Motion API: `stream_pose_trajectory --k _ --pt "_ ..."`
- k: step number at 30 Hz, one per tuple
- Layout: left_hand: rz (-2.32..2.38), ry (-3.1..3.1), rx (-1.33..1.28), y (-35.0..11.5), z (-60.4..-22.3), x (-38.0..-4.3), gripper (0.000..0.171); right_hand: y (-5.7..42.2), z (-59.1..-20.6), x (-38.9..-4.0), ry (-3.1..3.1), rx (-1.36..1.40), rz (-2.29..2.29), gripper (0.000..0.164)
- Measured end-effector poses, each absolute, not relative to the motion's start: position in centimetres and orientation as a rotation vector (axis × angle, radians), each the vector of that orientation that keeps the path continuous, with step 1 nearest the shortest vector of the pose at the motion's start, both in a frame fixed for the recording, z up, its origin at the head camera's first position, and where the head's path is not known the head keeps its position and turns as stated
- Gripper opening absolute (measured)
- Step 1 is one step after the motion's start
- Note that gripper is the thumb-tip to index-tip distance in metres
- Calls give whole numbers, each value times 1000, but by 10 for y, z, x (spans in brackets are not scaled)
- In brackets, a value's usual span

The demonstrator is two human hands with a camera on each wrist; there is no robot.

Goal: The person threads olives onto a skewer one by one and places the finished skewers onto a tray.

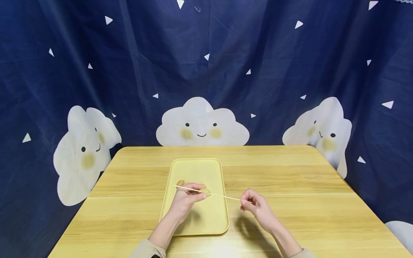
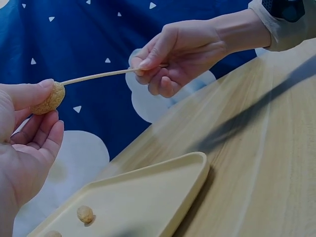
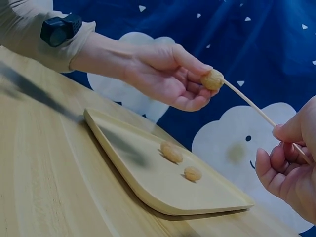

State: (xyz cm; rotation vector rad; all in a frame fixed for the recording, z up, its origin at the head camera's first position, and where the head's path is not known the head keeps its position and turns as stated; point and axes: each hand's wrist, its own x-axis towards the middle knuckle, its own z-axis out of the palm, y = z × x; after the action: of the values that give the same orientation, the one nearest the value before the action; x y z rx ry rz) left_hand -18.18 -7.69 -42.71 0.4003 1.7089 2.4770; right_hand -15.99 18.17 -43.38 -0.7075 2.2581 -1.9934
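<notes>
My left hand (image 1: 185, 202) holds a light-brown ball with a rough surface (image 2: 51, 98) between thumb and fingers, above the tray. A thin wooden skewer (image 1: 226, 196) is in the ball; in the head view its thin end shows on the far left side of the hand. My right hand (image 1: 258, 208) pinches the skewer's other end, right of the tray. Below, on the yellow rectangular tray (image 1: 209, 222), lie more brown balls (image 3: 192, 174), partly hidden behind the left hand in the head view.
The tray lies on a wood-grain table (image 1: 290, 179), left of its middle. Behind the table hangs a dark blue curtain (image 1: 226, 36) with white clouds and triangles. Both forearms reach in from the near edge.
</notes>
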Motion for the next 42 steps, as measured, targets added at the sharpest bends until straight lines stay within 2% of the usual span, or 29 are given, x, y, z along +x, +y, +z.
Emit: stream_pose_trajectory --k 8,15,42 --pt "2487 1670 348 -76 -433 -179 25 174 -432 -159 2208 -738 -2027 13" --pt "2458 1686 326 -74 -436 -177 32 168 -435 -158 2183 -750 -2032 13" --pt "2464 1673 253 -62 -438 -178 31 155 -432 -158 2127 -620 -2048 20"
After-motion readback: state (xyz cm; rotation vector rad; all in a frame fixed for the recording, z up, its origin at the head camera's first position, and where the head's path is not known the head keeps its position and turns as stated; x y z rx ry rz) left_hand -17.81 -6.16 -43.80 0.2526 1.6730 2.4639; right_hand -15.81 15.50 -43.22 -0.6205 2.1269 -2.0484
